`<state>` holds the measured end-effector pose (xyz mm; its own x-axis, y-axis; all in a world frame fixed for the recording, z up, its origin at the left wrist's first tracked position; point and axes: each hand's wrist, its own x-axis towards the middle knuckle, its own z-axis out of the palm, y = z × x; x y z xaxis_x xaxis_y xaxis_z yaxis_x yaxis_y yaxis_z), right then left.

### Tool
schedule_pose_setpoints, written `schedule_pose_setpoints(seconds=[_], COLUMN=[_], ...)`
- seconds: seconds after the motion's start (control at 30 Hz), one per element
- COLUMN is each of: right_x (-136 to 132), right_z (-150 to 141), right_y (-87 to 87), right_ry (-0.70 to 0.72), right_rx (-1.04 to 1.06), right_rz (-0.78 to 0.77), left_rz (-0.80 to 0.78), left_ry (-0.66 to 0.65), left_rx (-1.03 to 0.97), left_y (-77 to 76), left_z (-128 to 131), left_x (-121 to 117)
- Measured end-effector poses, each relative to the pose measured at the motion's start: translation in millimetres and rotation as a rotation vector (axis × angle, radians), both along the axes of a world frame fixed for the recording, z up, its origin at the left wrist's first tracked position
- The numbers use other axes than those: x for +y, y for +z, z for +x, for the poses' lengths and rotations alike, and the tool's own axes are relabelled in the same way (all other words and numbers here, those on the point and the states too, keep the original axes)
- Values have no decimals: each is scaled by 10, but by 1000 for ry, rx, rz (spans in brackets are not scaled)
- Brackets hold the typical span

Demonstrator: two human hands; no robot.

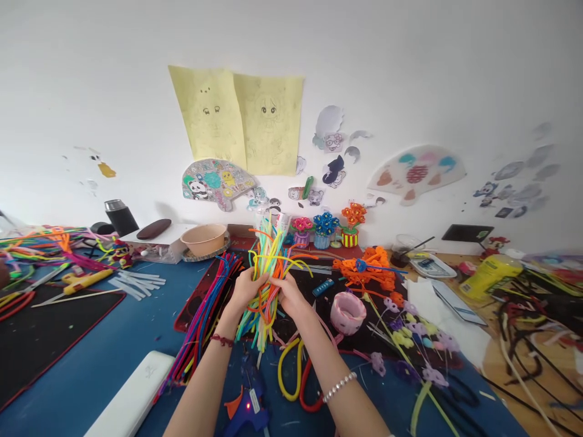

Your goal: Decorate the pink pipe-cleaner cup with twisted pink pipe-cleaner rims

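Observation:
A thick bundle of multicoloured pipe cleaners (270,249) stands upright between my hands, over the dark mat. My left hand (248,289) is closed round its left side and my right hand (289,294) grips its right side, the thumbs close together. Palms and some fingertips are hidden behind the stems. Left of the bundle lies a long bunch of purple, blue and red pipe cleaners (204,325). Below my forearms are a blue glue gun (249,408) with a lit red light and scissors with yellow and red handles (290,379).
A pink pot (348,313) sits right of my hands, near orange pipe-cleaner pieces (371,270) and purple flowers (433,373). Potted pipe-cleaner flowers (325,226) line the wall. A beige bowl (203,240), black bottle (121,216) and yellow-handled tool (84,280) are leftward. A white case (132,397) lies in front.

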<state>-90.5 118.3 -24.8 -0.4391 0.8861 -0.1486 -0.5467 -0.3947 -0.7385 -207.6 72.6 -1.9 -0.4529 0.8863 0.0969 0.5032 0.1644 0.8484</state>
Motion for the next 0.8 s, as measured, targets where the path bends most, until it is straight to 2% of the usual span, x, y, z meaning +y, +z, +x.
schedule_pose_setpoints(seconds=[0.17,0.37,0.47,0.6,0.8], right_x=[-11,-49,-24,-7,-64], right_z=[9,2,-9,-14,0], right_y=[33,88,76,47,89], right_ry=[2,33,4,-38,-10], right_rx=[19,25,-3,-21,-6], right_rz=[-6,9,-13,-38,-32], left_rz=[39,89,105,96,62], left_ry=[-23,-18,-28,-69,-104], left_rx=[-30,-25,-14,15,86], left_y=[-20,33,61,101,181], left_z=[-46,-103,-110,-99,-63], left_x=[-32,-50,-53,-71,-96])
